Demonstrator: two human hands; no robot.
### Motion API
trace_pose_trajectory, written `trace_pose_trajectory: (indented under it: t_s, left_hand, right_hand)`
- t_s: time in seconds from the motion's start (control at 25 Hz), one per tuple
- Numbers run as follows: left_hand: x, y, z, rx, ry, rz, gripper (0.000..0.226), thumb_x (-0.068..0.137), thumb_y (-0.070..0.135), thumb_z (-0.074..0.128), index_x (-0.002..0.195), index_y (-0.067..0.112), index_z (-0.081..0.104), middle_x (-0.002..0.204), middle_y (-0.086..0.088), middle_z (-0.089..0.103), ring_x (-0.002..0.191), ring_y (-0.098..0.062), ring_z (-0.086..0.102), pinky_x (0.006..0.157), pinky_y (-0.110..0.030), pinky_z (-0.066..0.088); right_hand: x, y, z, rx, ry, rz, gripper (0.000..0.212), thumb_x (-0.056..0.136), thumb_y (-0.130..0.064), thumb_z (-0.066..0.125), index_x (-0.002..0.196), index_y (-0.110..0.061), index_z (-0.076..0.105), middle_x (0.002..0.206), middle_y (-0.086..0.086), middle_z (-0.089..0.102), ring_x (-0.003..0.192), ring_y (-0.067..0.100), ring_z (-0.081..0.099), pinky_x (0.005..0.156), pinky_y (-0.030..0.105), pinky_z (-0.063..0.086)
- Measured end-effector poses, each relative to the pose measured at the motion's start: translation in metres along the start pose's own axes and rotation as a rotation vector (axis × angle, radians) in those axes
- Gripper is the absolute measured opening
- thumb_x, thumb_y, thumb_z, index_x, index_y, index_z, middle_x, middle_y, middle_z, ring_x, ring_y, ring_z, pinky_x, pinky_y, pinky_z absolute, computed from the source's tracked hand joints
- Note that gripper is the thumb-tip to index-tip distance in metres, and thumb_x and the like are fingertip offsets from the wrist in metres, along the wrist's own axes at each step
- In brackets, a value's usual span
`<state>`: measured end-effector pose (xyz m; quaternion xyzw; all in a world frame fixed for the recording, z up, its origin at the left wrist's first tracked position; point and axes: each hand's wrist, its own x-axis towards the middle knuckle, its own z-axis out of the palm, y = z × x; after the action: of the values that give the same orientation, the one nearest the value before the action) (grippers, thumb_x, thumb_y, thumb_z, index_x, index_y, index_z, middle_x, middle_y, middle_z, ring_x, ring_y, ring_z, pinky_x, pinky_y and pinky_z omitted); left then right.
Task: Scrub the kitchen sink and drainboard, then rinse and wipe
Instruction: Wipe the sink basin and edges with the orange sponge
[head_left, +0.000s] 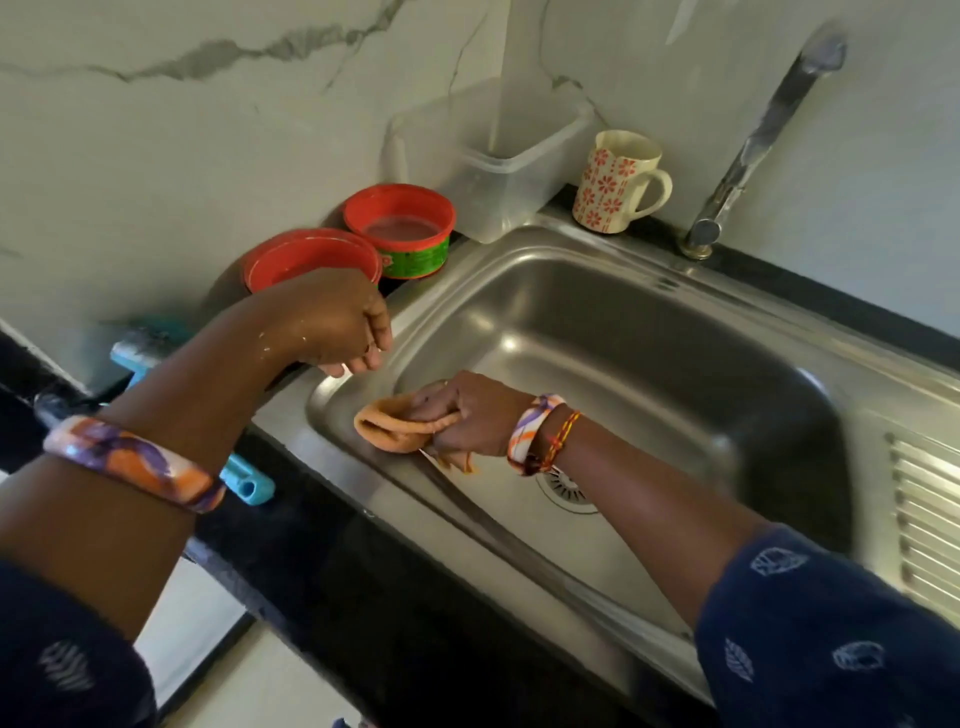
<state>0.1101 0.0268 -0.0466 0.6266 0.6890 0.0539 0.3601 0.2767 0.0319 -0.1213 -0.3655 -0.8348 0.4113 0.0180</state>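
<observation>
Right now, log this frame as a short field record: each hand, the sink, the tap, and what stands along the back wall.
right hand: grips an orange cloth at the basin's near-left corner
left hand: holds nothing, fingers loosely curled, above the sink's left rim
sink: steel basin, drain partly hidden behind the right wrist
drainboard: ribbed, at right
tap: no water seen running
back wall: floral mug, clear plastic tub, red container, red lid
</observation>
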Motion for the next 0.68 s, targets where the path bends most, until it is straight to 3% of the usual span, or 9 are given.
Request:
trace_pose_trajectory:
  t_s: [0.12,0.24,0.32,0.36,0.44,0.52,0.56,0.68]
  left_hand:
    - [-0.007,0.004,0.015,0.179,0.038,0.043,0.015,0.083,-0.003,0.06,0.091,0.007,0.068,0.084,-0.009,0.071,0.064,-0.017,0.061,0.052,-0.019,0.047]
    - [-0.008,0.02,0.035,0.462,0.081,0.129,0.016,0.084,0.011,0.066,0.1,0.01,0.071,0.102,-0.007,0.069,0.089,-0.023,0.064,0.072,-0.025,0.047]
    - [-0.008,0.035,0.049,0.509,0.084,0.219,0.014,0.082,0.017,0.069,0.095,0.012,0.072,0.098,-0.004,0.068,0.095,-0.021,0.062,0.078,-0.025,0.044]
    - [-0.007,0.046,0.059,0.49,0.013,0.284,0.01,0.081,0.018,0.071,0.09,0.016,0.072,0.09,-0.001,0.068,0.089,-0.019,0.062,0.075,-0.023,0.044]
    - [-0.008,0.067,0.079,0.454,-0.306,0.402,0.01,0.081,0.017,0.07,0.079,0.026,0.069,0.074,0.007,0.063,0.072,-0.011,0.059,0.064,-0.02,0.045]
    - [-0.012,0.093,0.101,0.5,-0.671,0.423,0.017,0.084,0.016,0.067,0.075,0.031,0.065,0.071,0.012,0.063,0.065,-0.003,0.057,0.06,-0.015,0.047]
    - [-0.012,0.105,0.112,0.547,-0.779,0.434,0.017,0.085,0.017,0.066,0.076,0.032,0.066,0.073,0.013,0.064,0.065,0.0,0.057,0.062,-0.015,0.048]
    - [-0.006,0.126,0.14,0.668,-0.886,0.493,0.012,0.085,0.016,0.066,0.089,0.026,0.07,0.078,0.012,0.065,0.068,0.0,0.058,0.062,-0.014,0.048]
  right_hand:
    - [-0.024,-0.005,-0.003,-0.125,-0.104,-0.003,0.039,0.078,-0.002,0.062,0.115,-0.016,0.069,0.097,-0.003,0.071,0.088,0.001,0.063,0.084,0.016,0.05]
    - [-0.068,0.005,-0.005,-0.158,-0.206,0.04,0.039,0.071,-0.01,0.068,0.109,-0.016,0.071,0.103,0.01,0.07,0.094,0.024,0.064,0.085,0.04,0.052]
    - [-0.107,0.017,-0.007,-0.145,-0.235,0.093,0.041,0.061,-0.022,0.069,0.101,-0.013,0.074,0.096,0.011,0.071,0.087,0.025,0.064,0.081,0.043,0.053]
    - [-0.13,0.023,-0.007,-0.127,-0.24,0.125,0.042,0.058,-0.025,0.066,0.096,-0.011,0.074,0.09,0.012,0.071,0.079,0.022,0.063,0.077,0.041,0.054]
    - [-0.173,0.03,-0.007,-0.109,-0.246,0.203,0.041,0.057,-0.023,0.063,0.092,-0.005,0.074,0.082,0.014,0.069,0.071,0.019,0.06,0.073,0.037,0.054]
    - [-0.209,0.034,-0.008,-0.176,-0.247,0.255,0.043,0.058,-0.025,0.06,0.093,-0.005,0.075,0.086,0.015,0.07,0.077,0.026,0.064,0.076,0.039,0.054]
    - [-0.223,0.035,-0.01,-0.225,-0.255,0.279,0.043,0.059,-0.026,0.06,0.095,-0.007,0.075,0.089,0.013,0.072,0.08,0.026,0.066,0.077,0.038,0.054]
    - [-0.255,0.036,-0.02,-0.344,-0.308,0.377,0.033,0.072,-0.017,0.064,0.104,-0.014,0.074,0.097,0.008,0.073,0.089,0.025,0.067,0.082,0.036,0.053]
